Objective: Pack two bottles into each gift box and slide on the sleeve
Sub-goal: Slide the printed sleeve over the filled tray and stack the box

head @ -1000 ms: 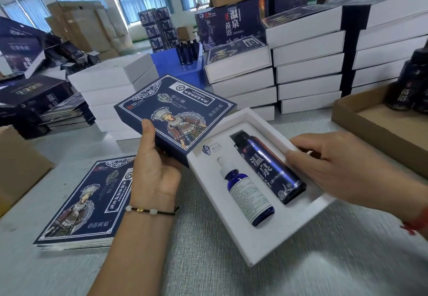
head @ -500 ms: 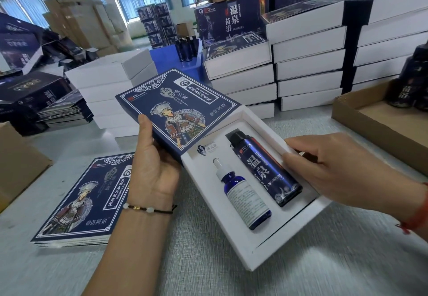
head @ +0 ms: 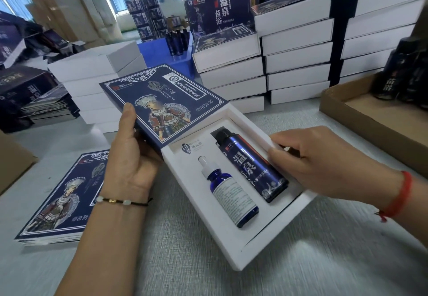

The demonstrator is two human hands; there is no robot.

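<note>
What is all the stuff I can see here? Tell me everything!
Gift box: one, white, open, held over the table.
Dropper bottle: one, blue, left slot.
Spray bottle: one, dark blue, right slot.
Sleeve: one, navy, partly over the box's far end.
Flat sleeves: a stack, navy, on the table at left.
Finished boxes: several stacks, white, behind.
Cardboard tray: one, brown, right.
Table: grey.
Left hand: holds the sleeve.
Right hand: fingers grip the box's right edge.

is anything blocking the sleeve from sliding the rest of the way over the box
Only the right hand: it holds the white box's right edge, fingers over the rim beside the tall bottle. Both bottles lie flush. The left hand holds the sleeve.
</note>
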